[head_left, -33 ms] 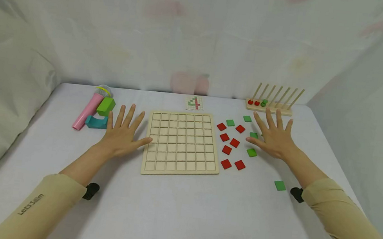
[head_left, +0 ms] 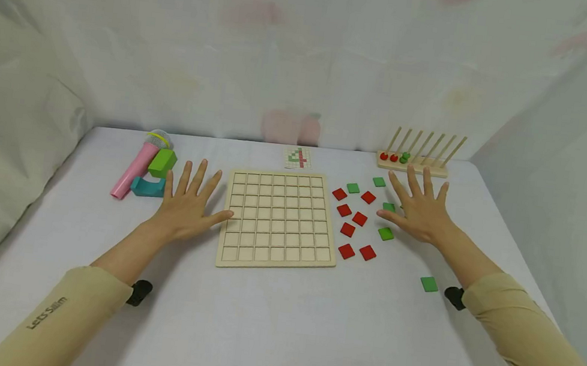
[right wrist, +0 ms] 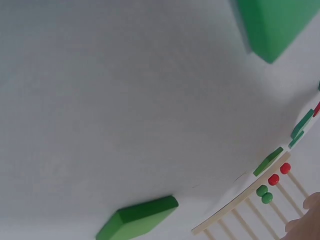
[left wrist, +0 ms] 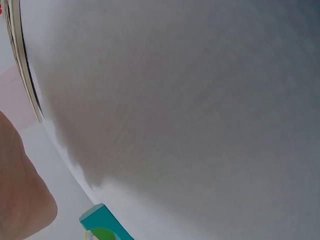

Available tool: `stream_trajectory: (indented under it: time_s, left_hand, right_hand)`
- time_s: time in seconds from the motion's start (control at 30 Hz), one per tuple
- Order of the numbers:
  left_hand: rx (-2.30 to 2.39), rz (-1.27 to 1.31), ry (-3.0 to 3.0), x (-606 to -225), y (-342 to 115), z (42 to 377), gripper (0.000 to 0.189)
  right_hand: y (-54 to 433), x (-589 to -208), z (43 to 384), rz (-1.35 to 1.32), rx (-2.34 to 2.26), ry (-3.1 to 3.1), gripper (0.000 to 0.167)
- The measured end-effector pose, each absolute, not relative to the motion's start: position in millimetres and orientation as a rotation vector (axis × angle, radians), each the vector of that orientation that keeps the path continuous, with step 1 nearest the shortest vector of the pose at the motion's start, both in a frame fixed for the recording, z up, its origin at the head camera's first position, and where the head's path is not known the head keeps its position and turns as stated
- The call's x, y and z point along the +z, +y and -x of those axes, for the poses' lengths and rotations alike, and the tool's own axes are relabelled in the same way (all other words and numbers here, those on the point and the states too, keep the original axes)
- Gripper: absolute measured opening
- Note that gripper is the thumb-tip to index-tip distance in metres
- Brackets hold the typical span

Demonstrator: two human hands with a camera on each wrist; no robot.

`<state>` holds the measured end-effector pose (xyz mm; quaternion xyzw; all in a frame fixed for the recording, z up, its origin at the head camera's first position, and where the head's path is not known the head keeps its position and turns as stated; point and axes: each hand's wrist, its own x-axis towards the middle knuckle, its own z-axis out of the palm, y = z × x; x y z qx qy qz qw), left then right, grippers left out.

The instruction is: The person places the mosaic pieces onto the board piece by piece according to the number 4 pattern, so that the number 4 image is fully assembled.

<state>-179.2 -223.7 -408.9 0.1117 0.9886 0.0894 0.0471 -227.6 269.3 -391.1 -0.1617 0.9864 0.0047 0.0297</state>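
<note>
My left hand [head_left: 185, 212] hovers palm down with fingers spread, its thumb tip over the left edge of a wooden grid board [head_left: 277, 227]. Its fingers are close to a teal arch block [head_left: 148, 187]. My right hand [head_left: 423, 213] is spread out over the right side of the table, holding nothing. Near its thumb lie green square tiles [head_left: 386, 234], and several red square tiles [head_left: 359, 219] are scattered between that hand and the board. In the right wrist view, a green tile [right wrist: 142, 217] lies on the white cloth, with fingers [right wrist: 307, 227] at the lower right.
A pink toy microphone [head_left: 135, 170] and a green block [head_left: 163, 163] lie at the left. Behind the board is a small pattern card [head_left: 298, 158]. A wooden peg rack [head_left: 420, 168] with red and green beads stands at the back right. A white curtain [head_left: 308, 58] hangs behind.
</note>
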Motion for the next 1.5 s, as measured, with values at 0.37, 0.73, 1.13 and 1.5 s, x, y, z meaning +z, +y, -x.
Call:
stream_trajectory:
  time_s: [0.37,0.73,1.13,1.5]
  left_hand:
    - [0.269,-0.332,3.003,-407,-223,182,0.098]
    - [0.507,-0.395,2.917,-401,-221,197,0.094]
    - [0.835,-0.440,2.636,-401,-232,217,0.116]
    - [0.881,-0.490,2.538,-409,-240,219,0.123]
  right_hand:
    - [268,-393,234,0.510,0.034,3.055,0.096]
    - [262,-381,250,0.491,-0.083,3.105,0.079]
    - [240,-379,283,0.458,-0.687,2.975,0.045]
    - [240,-385,300,0.268,-0.853,2.844,0.044]
